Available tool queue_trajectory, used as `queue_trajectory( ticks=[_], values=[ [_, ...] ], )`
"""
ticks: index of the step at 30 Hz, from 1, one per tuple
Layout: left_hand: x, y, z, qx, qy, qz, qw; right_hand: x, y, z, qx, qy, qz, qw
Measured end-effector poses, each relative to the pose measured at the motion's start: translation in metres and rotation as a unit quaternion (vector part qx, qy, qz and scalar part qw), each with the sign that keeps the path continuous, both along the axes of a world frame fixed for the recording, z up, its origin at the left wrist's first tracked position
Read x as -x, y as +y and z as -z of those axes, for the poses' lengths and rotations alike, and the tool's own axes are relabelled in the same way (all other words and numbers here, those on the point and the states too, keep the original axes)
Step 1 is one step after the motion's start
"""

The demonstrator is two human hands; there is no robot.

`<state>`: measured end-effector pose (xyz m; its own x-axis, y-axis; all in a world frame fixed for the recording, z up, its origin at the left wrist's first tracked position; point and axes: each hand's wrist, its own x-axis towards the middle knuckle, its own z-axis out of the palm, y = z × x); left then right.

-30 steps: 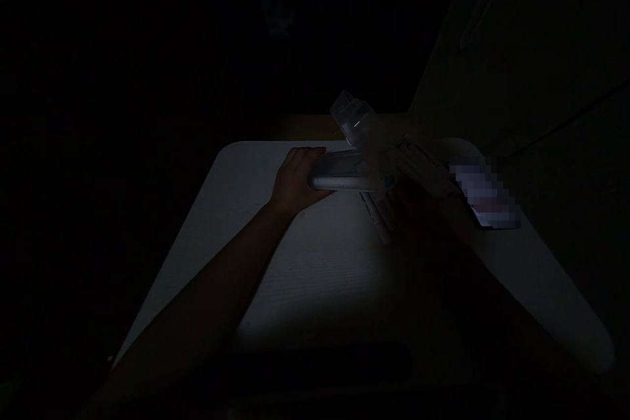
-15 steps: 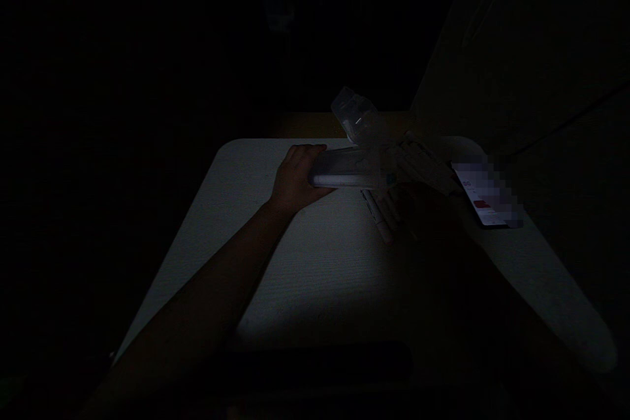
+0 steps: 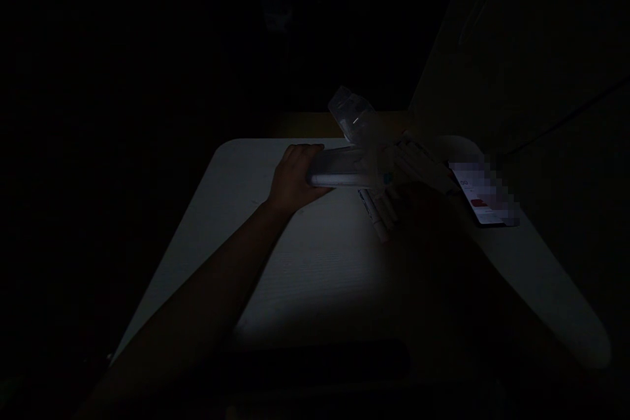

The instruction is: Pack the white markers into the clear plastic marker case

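The scene is very dark. My left hand [image 3: 291, 178] is wrapped round the left end of a long pale box-like case [image 3: 339, 169] held just above a white table [image 3: 305, 256]. A crumpled clear plastic wrapper [image 3: 350, 115] sticks up behind the case. White pens or markers [image 3: 377, 215] poke out below it. My right hand [image 3: 423, 207] is a dark shape to the right of the markers, near some pale sticks [image 3: 423, 167]; its fingers are lost in shadow.
A lit phone screen [image 3: 485, 193] lies on the table's right part. A dark bar [image 3: 319, 361] runs along the near edge. A faint wall or panel [image 3: 516, 46] rises at the right. Everything beyond the table is black.
The case, wrapper and markers have shifted slightly left. My left hand keeps its grip.
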<state>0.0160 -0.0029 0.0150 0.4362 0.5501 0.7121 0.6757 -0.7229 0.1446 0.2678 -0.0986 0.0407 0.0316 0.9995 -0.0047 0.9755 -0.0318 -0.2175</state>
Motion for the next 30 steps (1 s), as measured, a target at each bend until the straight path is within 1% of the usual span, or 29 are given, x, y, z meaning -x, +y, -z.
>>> queue_trajectory(
  ticks=[3, 5, 10, 14, 20, 26, 30],
  values=[
    [0.000, 0.001, 0.000, 0.007, -0.001, -0.002, 1.000, -0.003, 0.000, -0.002, 0.020, -0.008, 0.005, 1.000],
    [0.000, 0.001, 0.001, 0.013, 0.000, -0.007, 1.000, -0.003, 0.001, -0.001, 0.027, -0.007, 0.008, 1.000],
    [-0.001, 0.001, 0.002, 0.008, -0.003, -0.013, 1.000, 0.001, 0.005, 0.005, -0.009, -0.009, -0.002, 1.000],
    [0.000, 0.001, 0.003, 0.014, -0.006, -0.010, 1.000, -0.001, 0.003, 0.004, -0.041, -0.028, 0.010, 0.999],
    [-0.001, 0.001, 0.002, 0.007, -0.006, -0.014, 1.000, -0.010, 0.003, 0.002, -0.022, -0.035, 0.019, 0.999],
    [-0.001, 0.001, 0.004, 0.006, -0.009, -0.019, 1.000, -0.001, 0.006, 0.003, -0.026, -0.032, 0.022, 0.999],
    [0.000, 0.001, 0.003, 0.007, -0.015, -0.002, 1.000, -0.003, 0.003, 0.000, -0.023, -0.023, 0.022, 0.999]
  ],
)
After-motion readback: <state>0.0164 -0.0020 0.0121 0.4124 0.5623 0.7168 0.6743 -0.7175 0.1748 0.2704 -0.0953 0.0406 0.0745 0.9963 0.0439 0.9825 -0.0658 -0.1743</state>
